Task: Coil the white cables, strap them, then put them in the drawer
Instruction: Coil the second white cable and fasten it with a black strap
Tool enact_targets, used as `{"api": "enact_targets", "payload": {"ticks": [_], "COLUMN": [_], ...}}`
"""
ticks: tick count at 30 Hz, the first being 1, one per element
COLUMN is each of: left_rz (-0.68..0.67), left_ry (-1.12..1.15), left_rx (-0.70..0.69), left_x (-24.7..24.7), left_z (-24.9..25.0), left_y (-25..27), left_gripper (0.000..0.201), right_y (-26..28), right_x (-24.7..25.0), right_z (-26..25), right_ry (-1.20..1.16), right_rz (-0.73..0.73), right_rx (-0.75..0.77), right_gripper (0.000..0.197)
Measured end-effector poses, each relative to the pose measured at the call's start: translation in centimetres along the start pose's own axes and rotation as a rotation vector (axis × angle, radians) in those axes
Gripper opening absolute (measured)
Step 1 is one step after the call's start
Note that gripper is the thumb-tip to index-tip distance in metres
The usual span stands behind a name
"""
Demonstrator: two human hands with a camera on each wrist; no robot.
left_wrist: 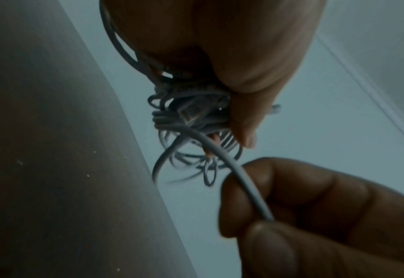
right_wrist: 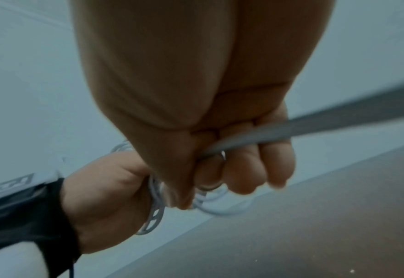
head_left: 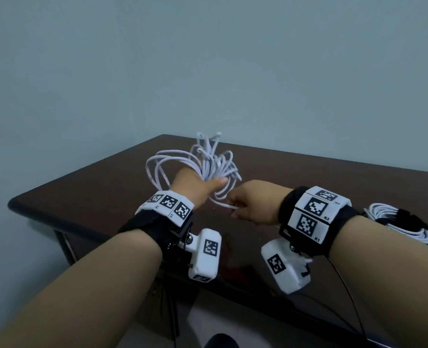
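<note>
My left hand (head_left: 203,183) grips a loose bundle of white cables (head_left: 213,162) above the dark brown table (head_left: 82,187), loops fanning up and to the left. In the left wrist view the bundle (left_wrist: 189,114) sits pressed under the thumb. A single strand (head_left: 224,204) runs from the bundle to my right hand (head_left: 243,204), which pinches it just right of the left hand; the strand (left_wrist: 239,180) passes between the right fingers (left_wrist: 279,197). In the right wrist view the curled right fingers (right_wrist: 244,169) hold the cable (right_wrist: 267,133).
A second coil of white cables with a black strap (head_left: 403,224) lies on the table at the right, behind my right forearm. A drawer front (head_left: 82,244) shows under the table's left edge. A pale wall rises behind the table.
</note>
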State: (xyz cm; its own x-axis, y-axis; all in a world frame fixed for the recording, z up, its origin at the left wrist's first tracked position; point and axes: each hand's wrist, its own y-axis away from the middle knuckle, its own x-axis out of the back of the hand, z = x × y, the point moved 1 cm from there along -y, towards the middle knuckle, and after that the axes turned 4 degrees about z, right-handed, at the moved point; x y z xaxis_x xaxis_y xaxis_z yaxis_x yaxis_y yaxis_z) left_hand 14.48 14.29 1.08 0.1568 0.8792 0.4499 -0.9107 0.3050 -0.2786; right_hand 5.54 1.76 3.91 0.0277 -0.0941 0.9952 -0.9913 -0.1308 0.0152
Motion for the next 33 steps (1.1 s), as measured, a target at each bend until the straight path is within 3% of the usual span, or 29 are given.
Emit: {"api": "enact_targets", "payload": {"ticks": [3,7,11,15,19,22,25,29,33], "left_rz": [-0.169,-0.345,-0.430,-0.320,-0.180,-0.082,0.013,0.075,0.162], "left_ry": [-0.116,-0.047,-0.088,-0.105,-0.056,-0.015,0.078,0.081,-0.037], "left_rx": [-0.077,-0.121,-0.110,-0.048,0.050,0.063,0.098,0.165,0.159], "left_x": [0.4,0.5,0.5,1.0,1.5,1.2,0.6,0.4,0.6], "left_z": [-0.3,-0.4,-0.4,-0.6,-1.0,-1.0,-1.2,-0.8,-1.0], "left_y": [0.3,0.7,0.3,0.1,0.3,0.5,0.4,0.2,-0.7], "left_gripper": [0.016,0.041,0.031,0.023,0.037,0.038,0.056,0.033,0.029], "right_y": [0.0,0.0,-0.1,0.0,0.4,0.5,0.4,0.7,1.2], "right_x": [0.4,0.8,0.6,0.5,1.1,1.5,1.5,1.2,1.4], "right_z": [0.6,1.5,1.6,1.9,3.0,3.6,3.7,3.7,3.2], "right_ry": [0.002,-0.125,-0.141,-0.134,-0.149,-0.045,0.073,0.084,0.028], "right_rz": [0.092,0.271,0.365,0.388,0.319,0.290,0.259,0.040,0.013], "right_rx": [0.013,-0.016,-0.014,-0.018,-0.057,-0.108,-0.156,-0.165,-0.145], "right_gripper": [0.018,0.005,0.012,0.014,0.011,0.005,0.003,0.017,0.027]}}
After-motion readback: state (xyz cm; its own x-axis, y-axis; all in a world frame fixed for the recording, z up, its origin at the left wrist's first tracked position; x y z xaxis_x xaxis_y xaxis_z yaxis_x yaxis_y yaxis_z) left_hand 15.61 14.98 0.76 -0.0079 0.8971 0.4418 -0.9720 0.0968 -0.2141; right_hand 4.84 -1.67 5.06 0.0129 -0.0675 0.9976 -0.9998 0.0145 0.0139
